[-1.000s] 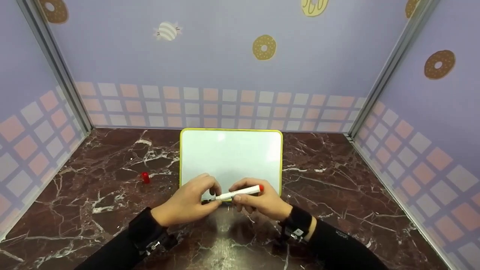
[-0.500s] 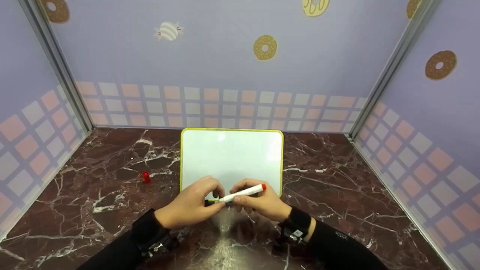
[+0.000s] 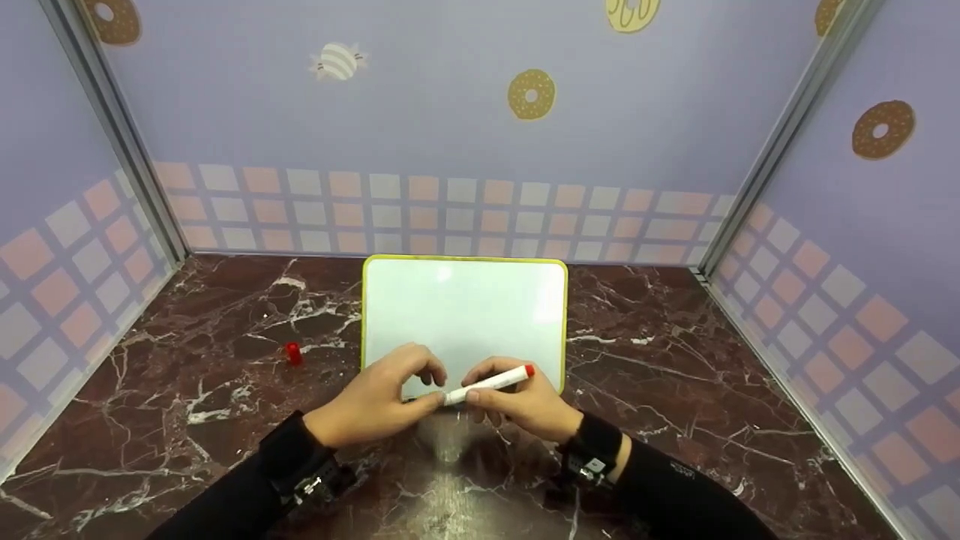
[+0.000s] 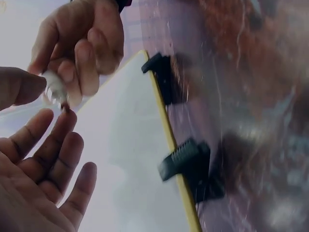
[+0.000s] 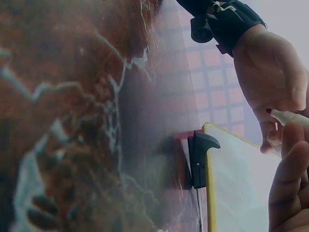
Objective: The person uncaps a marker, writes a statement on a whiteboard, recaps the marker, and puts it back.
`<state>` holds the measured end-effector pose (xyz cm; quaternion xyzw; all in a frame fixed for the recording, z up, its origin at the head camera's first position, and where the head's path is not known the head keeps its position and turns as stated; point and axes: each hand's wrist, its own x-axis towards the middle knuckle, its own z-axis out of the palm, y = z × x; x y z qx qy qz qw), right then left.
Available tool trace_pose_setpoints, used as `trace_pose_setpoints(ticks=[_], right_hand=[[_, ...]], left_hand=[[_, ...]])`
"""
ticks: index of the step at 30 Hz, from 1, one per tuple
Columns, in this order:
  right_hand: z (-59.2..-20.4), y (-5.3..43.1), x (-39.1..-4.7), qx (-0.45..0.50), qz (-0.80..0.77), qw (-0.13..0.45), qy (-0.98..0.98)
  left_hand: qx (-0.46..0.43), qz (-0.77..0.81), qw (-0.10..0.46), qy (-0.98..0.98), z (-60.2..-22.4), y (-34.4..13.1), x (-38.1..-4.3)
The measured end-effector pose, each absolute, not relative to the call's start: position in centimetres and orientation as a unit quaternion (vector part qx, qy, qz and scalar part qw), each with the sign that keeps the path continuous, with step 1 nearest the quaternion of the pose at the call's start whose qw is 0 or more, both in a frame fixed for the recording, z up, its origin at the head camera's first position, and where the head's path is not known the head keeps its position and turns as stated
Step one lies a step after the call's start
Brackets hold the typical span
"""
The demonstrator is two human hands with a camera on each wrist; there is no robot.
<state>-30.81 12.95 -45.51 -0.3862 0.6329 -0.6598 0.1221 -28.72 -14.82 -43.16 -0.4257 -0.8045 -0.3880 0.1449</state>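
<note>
My right hand (image 3: 525, 397) grips a white marker (image 3: 491, 384) with a red rear end, held slantwise just before the whiteboard's lower edge. Its cap is off, and the small red nib (image 5: 269, 110) points toward my left hand (image 3: 371, 401). That hand's thumb tip (image 4: 35, 88) lies at the nib end of the barrel, while its fingers are parted from the thumb and loosely bent. In the left wrist view the nib overlaps one of the left fingertips. A red marker cap (image 3: 293, 354) rests on the table, left of both hands.
Behind the hands, a yellow-framed whiteboard (image 3: 465, 300) stands on the dark red marbled table (image 3: 187, 465). Black clip feet (image 4: 188, 166) hold its lower edge. Purple panels (image 3: 435, 135) with pink and white squares wall in the back and both sides.
The left index finger has lifted away from the marker's tip, widening the gap to the thumb. The right hand and marker have hardly shifted, and the cap stays where it lay.
</note>
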Motion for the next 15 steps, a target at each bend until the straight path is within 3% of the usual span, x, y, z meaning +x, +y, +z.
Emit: trace_pose_setpoints(ticks=[4, 12, 15], right_hand=[[-45.4, 13.0, -30.9, -0.367, -0.662, 0.122, 0.642], [-45.4, 13.1, -31.0, -0.36, -0.666, 0.122, 0.642], [-45.5, 13.2, -31.0, -0.355, -0.667, 0.125, 0.643]], left_hand=[[-0.394, -0.392, 0.204, -0.806, -43.2, -15.8, -29.7], [-0.29, -0.386, 0.394, -0.782, -43.4, -17.5, -31.8], [-0.23, -0.415, 0.421, -0.773, -43.3, -17.9, -32.1]])
